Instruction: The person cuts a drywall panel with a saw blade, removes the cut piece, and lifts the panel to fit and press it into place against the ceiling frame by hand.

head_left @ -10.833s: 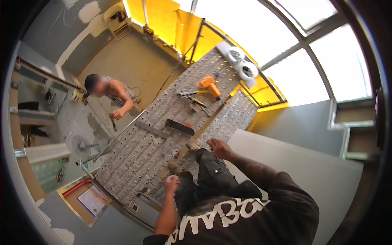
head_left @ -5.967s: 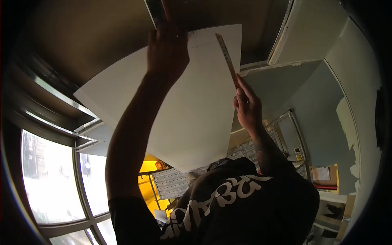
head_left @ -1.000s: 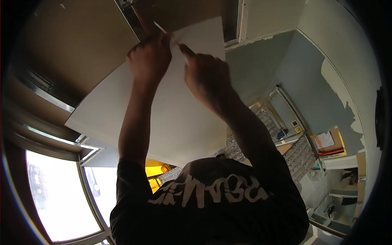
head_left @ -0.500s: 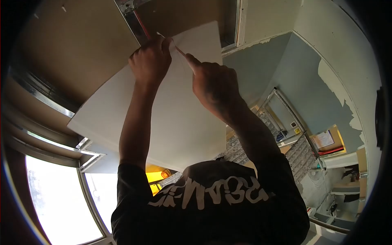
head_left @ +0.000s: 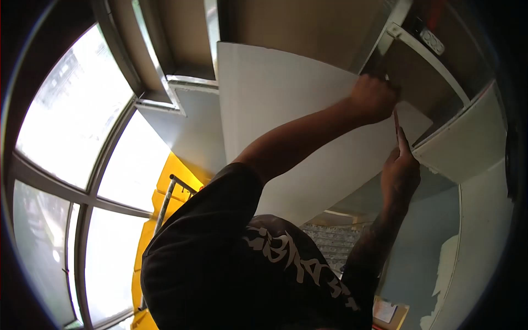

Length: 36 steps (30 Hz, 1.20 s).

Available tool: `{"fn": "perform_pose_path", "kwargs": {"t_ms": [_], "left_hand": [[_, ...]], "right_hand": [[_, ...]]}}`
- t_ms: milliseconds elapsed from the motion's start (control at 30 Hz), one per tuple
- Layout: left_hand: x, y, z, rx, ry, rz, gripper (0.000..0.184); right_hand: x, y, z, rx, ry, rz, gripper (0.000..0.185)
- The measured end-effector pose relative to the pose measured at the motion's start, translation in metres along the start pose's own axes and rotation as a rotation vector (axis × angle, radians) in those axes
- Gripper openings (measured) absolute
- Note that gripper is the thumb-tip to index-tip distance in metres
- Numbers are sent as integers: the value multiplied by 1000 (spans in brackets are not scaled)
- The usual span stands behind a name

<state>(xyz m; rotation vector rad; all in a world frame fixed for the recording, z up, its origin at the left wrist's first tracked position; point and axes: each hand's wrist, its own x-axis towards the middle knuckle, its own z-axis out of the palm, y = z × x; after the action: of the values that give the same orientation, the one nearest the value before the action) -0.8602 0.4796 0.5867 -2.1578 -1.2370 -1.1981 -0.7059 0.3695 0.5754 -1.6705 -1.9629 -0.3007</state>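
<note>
A large white board [head_left: 291, 104], which looks like plasterboard, spans the space overhead. My left hand [head_left: 375, 99] is closed in a fist at the board's far edge, and what its fingers hold is hidden. Just below it, my right hand [head_left: 400, 173] is closed round a slim tool with a narrow blade [head_left: 396, 121], its forefinger stretched along it. The blade points up toward my left fist, over the board's narrow right end. Its exact kind is too small to tell.
Metal ceiling framing [head_left: 434, 55] runs beside the board, with brown panels [head_left: 297, 27] behind. Bright windows [head_left: 60, 110] fill the left side. A yellow sheet [head_left: 165, 192] and a metal pole [head_left: 165, 203] stand below them. A perforated platform [head_left: 335, 242] lies beneath, near a blue-grey wall [head_left: 423, 236].
The view has swung round, so the board and both hands now appear farther right. My right hand is now below my left, the tool pointing upward. More of the windows shows.
</note>
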Motion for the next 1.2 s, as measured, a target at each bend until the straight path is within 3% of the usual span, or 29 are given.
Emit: {"fn": "perform_pose_path", "kwargs": {"t_ms": [233, 333, 1033, 1200], "left_hand": [[1, -4, 7, 7, 161, 76, 14], [-1, -1, 3, -5, 49, 20, 12], [-2, 4, 0, 54, 122, 56, 14], [0, 7, -5, 10, -23, -4, 19]], "right_hand": [[0, -8, -2, 7, -2, 24, 39], [0, -17, -9, 37, -83, 103, 40], [-7, -18, -13, 84, -79, 109, 40], [-10, -21, -17, 106, -92, 138, 41]]}}
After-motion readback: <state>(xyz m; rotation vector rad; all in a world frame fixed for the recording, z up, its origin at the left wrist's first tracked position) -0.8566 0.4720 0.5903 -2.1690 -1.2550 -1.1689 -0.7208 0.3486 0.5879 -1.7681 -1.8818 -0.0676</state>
